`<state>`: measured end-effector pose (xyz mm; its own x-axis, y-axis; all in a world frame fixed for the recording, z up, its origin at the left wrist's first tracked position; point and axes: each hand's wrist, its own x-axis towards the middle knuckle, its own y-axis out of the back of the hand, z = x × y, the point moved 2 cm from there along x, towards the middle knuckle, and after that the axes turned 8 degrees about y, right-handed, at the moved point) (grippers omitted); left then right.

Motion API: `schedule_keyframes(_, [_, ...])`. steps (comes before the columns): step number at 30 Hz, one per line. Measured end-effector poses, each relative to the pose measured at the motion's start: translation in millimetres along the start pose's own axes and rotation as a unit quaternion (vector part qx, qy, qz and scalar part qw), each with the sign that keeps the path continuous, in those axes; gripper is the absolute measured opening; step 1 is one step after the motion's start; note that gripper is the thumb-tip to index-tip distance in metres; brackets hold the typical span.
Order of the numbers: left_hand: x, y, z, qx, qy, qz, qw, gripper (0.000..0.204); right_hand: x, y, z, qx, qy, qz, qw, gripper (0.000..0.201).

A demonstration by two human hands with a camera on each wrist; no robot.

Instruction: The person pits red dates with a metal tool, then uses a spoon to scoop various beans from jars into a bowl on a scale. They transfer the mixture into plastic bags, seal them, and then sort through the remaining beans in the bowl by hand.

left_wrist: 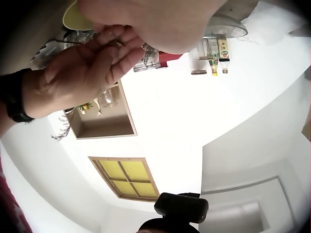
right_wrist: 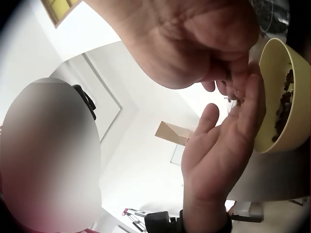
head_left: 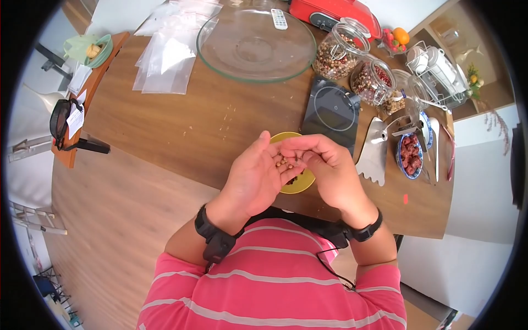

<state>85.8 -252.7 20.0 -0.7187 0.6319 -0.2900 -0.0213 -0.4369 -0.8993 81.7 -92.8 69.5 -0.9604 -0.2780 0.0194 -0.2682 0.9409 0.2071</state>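
Observation:
Palm up, the left hand is cupped with several small brown pieces lying on its fingers. The right hand meets it from the other side, thumb and fingertips pinched together over the pieces; whether a piece is between them is hard to tell. Both hands are above a yellow bowl. In the right wrist view the bowl holds dark pieces, and the left hand is beside its rim. The left wrist view shows the right hand with fingers partly curled.
A black cooktop lies beyond the bowl, with glass jars behind it. To the right are a metal scraper and a blue-patterned dish of reddish pieces. A large glass plate and plastic bags occupy the back.

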Motion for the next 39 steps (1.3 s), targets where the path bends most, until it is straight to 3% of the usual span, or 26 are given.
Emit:
schedule_keyframes(2, [-4.1,-3.1,4.3,0.007,0.003,0.005,1.000,0.062,2.4,4.0,-1.1,0.154,-0.055,0.023,0.986,0.030])
schedule_keyframes(5, [-11.5,0.1,11.7,0.011,-0.001,0.024,1.000,0.067,1.8,11.9,0.5,0.265,-0.054,0.030,0.962,0.026])
schedule_keyframes(9, [-17.1,3.2,15.9,0.006,-0.011,0.061,0.998,0.069,-2.7,15.4,11.3,0.242,-0.060,0.035,0.968,0.021])
schedule_keyframes(11, [-18.3,1.9,16.6,0.011,-0.012,0.061,0.998,0.069,-6.3,13.4,20.0,0.071,-0.021,0.049,0.996,0.017])
schedule_keyframes(12, [-18.3,1.0,16.9,0.017,-0.014,0.061,0.998,0.070,-6.4,13.2,20.3,0.072,-0.022,0.052,0.996,0.017])
schedule_keyframes(13, [-17.9,-0.1,16.9,0.019,-0.012,0.062,0.998,0.070,-4.7,11.5,13.3,-0.081,0.081,0.026,0.993,0.016])
schedule_keyframes(14, [-17.2,-1.6,16.5,0.021,-0.010,0.058,0.998,0.069,-4.5,8.3,6.2,-0.232,0.179,0.000,0.956,0.016])
schedule_keyframes(15, [-16.0,-2.9,15.9,0.023,-0.007,0.054,0.998,0.069,-4.5,5.2,1.0,-0.271,0.203,-0.003,0.941,0.015])
schedule_keyframes(21, [-13.1,-2.1,12.9,0.036,0.011,0.046,0.998,0.067,1.5,3.3,8.6,-0.303,0.276,-0.055,0.910,0.018])
schedule_keyframes(25, [-11.8,0.9,11.9,0.030,0.018,0.042,0.998,0.065,4.2,2.6,8.2,-0.333,0.276,-0.086,0.898,0.015])
schedule_keyframes(31, [-11.5,5.7,10.5,0.022,0.024,0.036,0.999,0.062,2.7,4.0,5.2,-0.382,0.234,-0.090,0.890,0.011])
schedule_keyframes(33, [-14.2,3.5,12.5,0.018,0.005,0.045,0.999,0.062,0.7,8.6,-0.8,-0.318,0.222,-0.053,0.920,0.009])
schedule_keyframes(36, [-21.8,0.6,21.5,0.057,-0.011,0.047,0.997,0.062,-3.4,22.4,-0.2,-0.340,0.165,-0.092,0.921,0.009])
schedule_keyframes(39, [-23.9,2.4,24.3,0.073,-0.014,0.046,0.996,0.062,-2.0,23.9,11.2,-0.378,0.164,-0.093,0.907,0.010])
